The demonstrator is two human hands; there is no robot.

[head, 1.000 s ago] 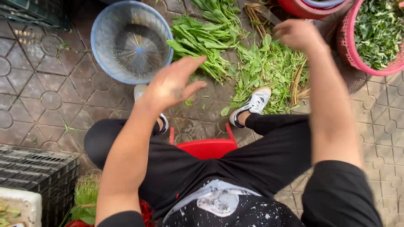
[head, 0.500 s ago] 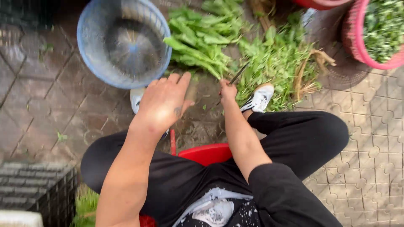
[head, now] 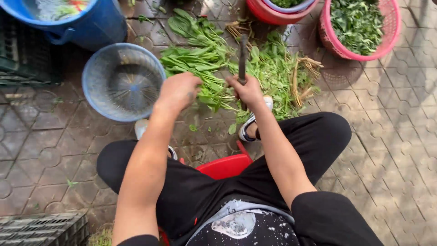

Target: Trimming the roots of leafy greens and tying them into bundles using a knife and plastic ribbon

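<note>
Gripping a knife [head: 242, 54], the right hand [head: 246, 90] stands over leafy greens [head: 200, 59] that the closed left hand [head: 178, 90] holds; a pile lies uncut beside the pink basket [head: 395, 27], already full.

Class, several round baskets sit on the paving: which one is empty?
The blue mesh basket beside the left hand; the pink basket at top right holds cut greens.

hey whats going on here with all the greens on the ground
A person sits on a low red stool over paving stones. The left hand grips a bunch of leafy greens, and the right hand holds a knife, blade pointing up and away over the pile. An empty blue basket sits to the left, and a pink basket of picked leaves stands at the upper right.
</note>
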